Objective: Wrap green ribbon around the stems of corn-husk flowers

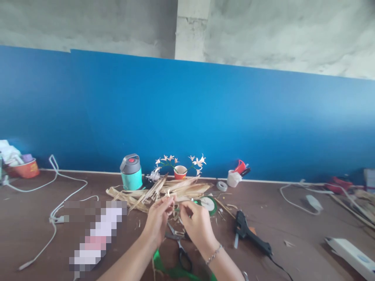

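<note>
My left hand (159, 215) pinches a small pale petal-like piece (168, 192), which sticks up above the thumb and fingertip. Close beside it, my right hand (197, 221) has its fingers drawn together, and what they hold is too small to make out. Behind both hands lies a heap of dry corn husks (193, 190). Below and between the wrists are scissors (183, 255) with their blades apart. Green ribbon (162, 263) lies near the forearms. Just past my right hand is a green spool with a white centre (208, 203).
An orange paper cup (180, 175) holds pale flowers on green stems. Left of it stands a turquoise flask (131, 179). A black glue gun (252, 235) and its cord lie right. White cables (54, 208) cross the left side. A tape roll (222, 186) sits near the blue partition (205, 117).
</note>
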`<control>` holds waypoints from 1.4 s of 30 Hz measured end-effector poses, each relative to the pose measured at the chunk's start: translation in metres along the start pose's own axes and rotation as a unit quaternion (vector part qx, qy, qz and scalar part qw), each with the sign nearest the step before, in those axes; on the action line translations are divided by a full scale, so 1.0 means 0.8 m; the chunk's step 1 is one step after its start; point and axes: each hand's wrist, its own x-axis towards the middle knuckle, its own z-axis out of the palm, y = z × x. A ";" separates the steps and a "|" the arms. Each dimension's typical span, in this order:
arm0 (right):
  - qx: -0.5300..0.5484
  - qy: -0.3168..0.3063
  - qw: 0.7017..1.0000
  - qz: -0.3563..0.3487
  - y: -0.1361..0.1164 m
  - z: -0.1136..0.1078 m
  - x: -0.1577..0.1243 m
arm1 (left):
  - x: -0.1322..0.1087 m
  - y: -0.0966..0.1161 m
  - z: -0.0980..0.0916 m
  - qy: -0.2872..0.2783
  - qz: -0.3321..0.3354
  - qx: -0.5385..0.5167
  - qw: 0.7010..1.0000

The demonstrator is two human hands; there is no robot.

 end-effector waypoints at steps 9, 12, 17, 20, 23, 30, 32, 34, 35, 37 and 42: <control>0.081 -0.036 0.995 0.040 -0.005 0.001 -0.001 | 0.008 0.002 -0.005 -0.016 -0.072 -0.077 0.994; 0.073 -0.036 0.996 0.036 -0.004 0.001 -0.001 | 0.008 0.001 -0.006 -0.028 -0.083 -0.080 0.993; 0.062 -0.037 0.997 0.029 -0.002 0.002 0.000 | 0.006 0.000 -0.006 -0.044 -0.089 -0.072 0.992; 0.068 -0.038 0.997 0.028 -0.003 0.003 0.000 | 0.004 0.001 -0.005 -0.063 -0.073 -0.058 0.994; 0.077 -0.037 0.996 0.030 -0.006 0.002 0.001 | 0.001 0.001 -0.003 -0.079 -0.051 -0.038 0.995; 0.134 -0.040 0.989 0.050 -0.004 0.002 0.005 | 0.002 0.000 -0.002 -0.083 -0.018 0.004 0.996; 0.151 -0.047 0.985 0.065 -0.002 0.003 0.006 | 0.001 0.000 -0.002 -0.099 -0.016 0.010 0.995; 0.162 -0.051 0.983 0.076 0.001 0.005 0.007 | 0.000 0.000 -0.001 -0.109 -0.016 0.020 0.994; 0.165 -0.051 0.982 0.080 0.002 0.006 0.007 | 0.000 0.000 -0.001 -0.109 -0.014 0.024 0.994; 0.173 -0.050 0.980 0.087 0.004 0.007 0.008 | -0.001 -0.001 -0.001 -0.107 -0.008 0.023 0.994; 0.200 -0.052 0.973 0.102 0.002 0.008 0.008 | -0.005 -0.001 0.001 -0.102 -0.002 0.013 0.995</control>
